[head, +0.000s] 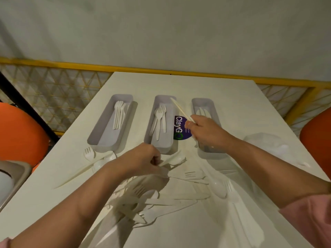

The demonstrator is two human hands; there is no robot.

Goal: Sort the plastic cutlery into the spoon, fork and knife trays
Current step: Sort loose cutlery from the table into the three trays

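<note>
**A:** What lies nearest us?

**B:** The loose cutlery (161,197) is heaped on the worktop (197,83) between our forearms and reaches the near edge. The pieces overlap, so we cannot count them. There is bare room to the right of the heap.

**A:** And our hands?

**B:** Our left hand (143,158) has its grip curled round a white piece (172,159) just past the heap, and we cannot tell its kind. Our right hand (206,129) pinches a knife (180,109) by one end. The knife slants up across the gap between the fork tray (161,147) and the knife tray (197,102). That hand hides the knife tray's near half.

**A:** Farther out?

**B:** The spoon tray (100,138) sits to the left, apart from the others. A purple sticker (180,127) lies between the two right trays. A clear container (266,140) stands near the right edge. Orange chairs (18,133) flank the worktop, and a yellow rail (161,69) runs behind its far edge.
</note>
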